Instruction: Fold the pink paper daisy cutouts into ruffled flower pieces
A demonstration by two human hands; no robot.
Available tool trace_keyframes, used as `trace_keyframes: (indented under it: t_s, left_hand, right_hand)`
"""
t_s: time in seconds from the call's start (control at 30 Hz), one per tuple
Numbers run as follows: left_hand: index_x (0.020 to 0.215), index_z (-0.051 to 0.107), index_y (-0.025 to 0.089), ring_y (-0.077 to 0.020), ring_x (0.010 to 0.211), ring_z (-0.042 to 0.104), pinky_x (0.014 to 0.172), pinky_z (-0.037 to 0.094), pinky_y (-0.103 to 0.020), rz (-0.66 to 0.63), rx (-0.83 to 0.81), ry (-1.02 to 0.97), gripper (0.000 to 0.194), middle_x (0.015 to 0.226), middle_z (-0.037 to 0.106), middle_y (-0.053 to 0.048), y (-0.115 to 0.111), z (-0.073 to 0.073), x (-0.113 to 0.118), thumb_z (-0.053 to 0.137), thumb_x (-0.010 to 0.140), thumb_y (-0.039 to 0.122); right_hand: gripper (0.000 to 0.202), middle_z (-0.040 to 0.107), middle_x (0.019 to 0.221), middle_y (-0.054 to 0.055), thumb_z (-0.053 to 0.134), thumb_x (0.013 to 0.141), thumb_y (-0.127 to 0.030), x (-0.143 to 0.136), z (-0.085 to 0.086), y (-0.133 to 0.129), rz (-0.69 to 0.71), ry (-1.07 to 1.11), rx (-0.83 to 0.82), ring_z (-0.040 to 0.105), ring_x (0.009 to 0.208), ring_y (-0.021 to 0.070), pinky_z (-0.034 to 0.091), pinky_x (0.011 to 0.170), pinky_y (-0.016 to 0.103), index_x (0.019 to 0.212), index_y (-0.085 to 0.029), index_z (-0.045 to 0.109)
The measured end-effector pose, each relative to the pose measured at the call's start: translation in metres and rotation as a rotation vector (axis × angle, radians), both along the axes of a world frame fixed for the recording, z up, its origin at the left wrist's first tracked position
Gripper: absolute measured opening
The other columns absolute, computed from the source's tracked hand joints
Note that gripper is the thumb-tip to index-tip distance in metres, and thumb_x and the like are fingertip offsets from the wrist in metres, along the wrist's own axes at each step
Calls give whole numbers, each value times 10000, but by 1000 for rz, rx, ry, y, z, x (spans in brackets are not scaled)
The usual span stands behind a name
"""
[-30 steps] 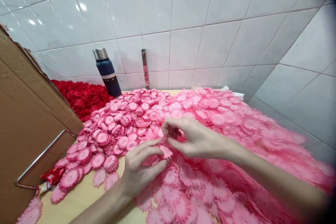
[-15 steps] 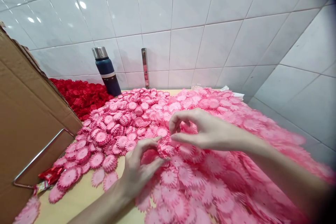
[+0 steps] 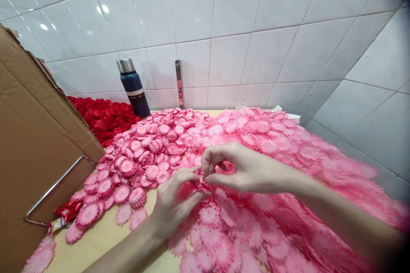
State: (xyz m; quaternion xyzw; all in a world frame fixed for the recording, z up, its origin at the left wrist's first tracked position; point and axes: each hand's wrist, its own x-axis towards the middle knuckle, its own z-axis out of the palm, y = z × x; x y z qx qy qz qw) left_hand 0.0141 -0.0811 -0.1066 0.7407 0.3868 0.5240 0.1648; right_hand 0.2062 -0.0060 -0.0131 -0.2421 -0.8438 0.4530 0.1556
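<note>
My left hand (image 3: 173, 202) holds a small pink petal disc (image 3: 201, 185) with a toothed edge between its thumb and fingertips. My right hand (image 3: 232, 168) is closed in a pinch at the right edge of the same disc, and its fingers hide part of it. Both hands are over a wide heap of similar pink petal discs. On the left the heaped discs (image 3: 153, 147) look curled and ribbed, while those in front and to the right (image 3: 230, 230) lie flat and loose.
A cardboard box (image 3: 41, 136) with a metal wire handle (image 3: 56, 185) stands at the left. Behind it are red petal pieces (image 3: 109, 115) and a dark blue bottle (image 3: 136, 89). A red wrapper (image 3: 68, 210) lies near the box. White tiled wall (image 3: 230, 59) closes off the back and right.
My right hand has come down and left, from just above the disc to its edge. My left hand has stayed nearly in place. The view has shifted slightly.
</note>
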Motion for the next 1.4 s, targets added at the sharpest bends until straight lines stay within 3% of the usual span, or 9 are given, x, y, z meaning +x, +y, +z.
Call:
trace_keyframes:
  t_s: [0.37,0.57,0.83,0.97,1.07,1.23,1.4]
  left_hand:
    - [1150,593,229,-233,1063,677,913,576,-390,-12,22,22,427,1179,684,-107,1,1,0,716,780,54]
    - [1157,623,222,-213,1081,669,934,566,-349,5,135,88,413,1190,685,-105,3,2,-2,708,788,58]
    - [944,667,155,-212,981,716,838,594,-273,21,204,124,167,1198,669,-159,2,7,0,707,797,87]
    - [862,645,149,-209,990,710,842,585,-246,45,213,130,154,1071,717,-131,1,8,0,738,764,75]
    - [933,648,163,-203,1054,681,902,567,-262,62,209,122,217,1044,728,-107,2,3,-2,739,761,67]
    - [1185,605,194,-204,1100,661,960,550,-319,41,178,94,419,1177,688,-120,3,-1,-3,709,794,85]
    - [1071,646,187,-206,1062,681,914,576,-309,59,204,126,301,1128,705,-116,3,3,-1,707,794,86]
  right_hand:
    - [104,685,826,17,582,811,-106,0,-3,0,-19,-2,18,629,753,152,488,669,277,875,-187,572]
    - [112,631,782,6,554,801,-81,-1,-3,1,-29,27,6,586,711,136,467,627,262,831,-186,532]
    - [123,577,737,-17,555,787,-77,-2,-5,3,-39,74,-43,531,650,114,439,570,245,797,-188,504]
    - [158,564,738,-16,547,751,-36,-3,-7,3,-125,128,22,529,664,117,447,593,251,780,-184,499]
    - [158,566,734,-17,554,740,-35,-3,-6,4,-173,150,17,533,657,114,445,584,248,778,-181,505]
    - [144,577,732,-18,564,739,-48,-4,-6,3,-108,121,-15,529,643,113,435,563,250,774,-181,522]
    - [141,593,750,-8,566,743,-59,-3,-7,1,-91,126,-35,552,669,128,455,583,265,783,-185,519]
